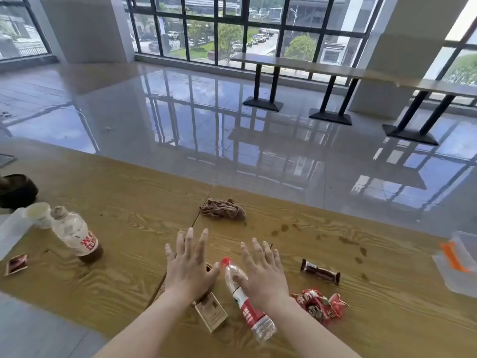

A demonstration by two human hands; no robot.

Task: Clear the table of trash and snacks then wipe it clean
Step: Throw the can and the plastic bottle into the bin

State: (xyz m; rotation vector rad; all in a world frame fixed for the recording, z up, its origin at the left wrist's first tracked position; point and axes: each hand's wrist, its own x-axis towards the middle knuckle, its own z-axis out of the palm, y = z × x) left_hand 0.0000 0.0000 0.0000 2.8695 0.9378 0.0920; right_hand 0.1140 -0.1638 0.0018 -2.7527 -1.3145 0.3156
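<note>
Small dark-red wrapper (16, 264) flat at far left of wood-grain table (124, 202). Upright plastic bottle (74, 235), brown liquid at bottom. Left hand (189, 267) flat, fingers spread, grasping nothing, above small cardboard box (211, 315). Crumpled brown cloth (223, 209) near far edge. Clear water bottle (246, 299), red cap, lying between hands. Right hand (263, 272) spread, empty. Brown candy bar (320, 272); crumpled red foil wrapper (320, 304). Translucent plastic bin (458, 262) far right.
</note>
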